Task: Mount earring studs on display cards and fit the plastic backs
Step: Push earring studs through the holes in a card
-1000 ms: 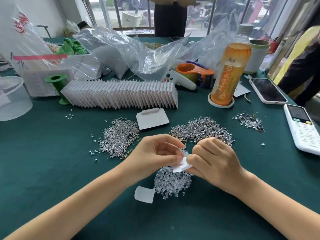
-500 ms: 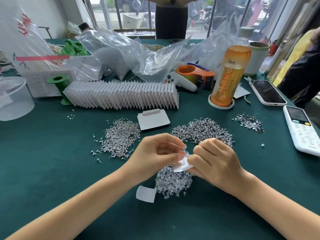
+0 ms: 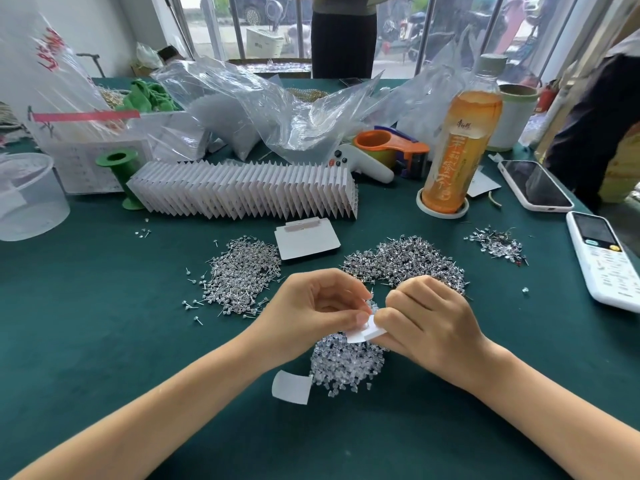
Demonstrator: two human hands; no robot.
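Both hands meet just below the centre of the view, over the green surface [image 3: 104,341]. The left hand [image 3: 311,317] has its fingers curled, thumb and forefinger pinching the left edge of a small white display card [image 3: 363,333]. The right hand [image 3: 429,327] is also curled, its fingertips closed on the card's right side; it may be pressing a stud or a back into the card, but the piece is too small to make out.

Directly beneath the hands, toward 6 o'clock, lies a heap of clear plastic backs [image 3: 346,365], with a loose white card [image 3: 291,387] touching its left edge. At 10 o'clock from the hands sits a pile of silver earring studs [image 3: 242,271], a few scattered around it. A second stud pile [image 3: 405,259] lies at 1 o'clock, partly hidden by the right hand, and a small third cluster [image 3: 498,244] sits farther out at 2 o'clock. A folded white card holder [image 3: 306,239] lies between the two main piles at 12 o'clock, and behind it a long row of standing cards [image 3: 242,188] stretches across the surface.

At 1 o'clock, farther back, an orange drink bottle [image 3: 460,140] stands upright on a coaster. Two phones [image 3: 602,258] lie at 3 o'clock near the surface's right edge.
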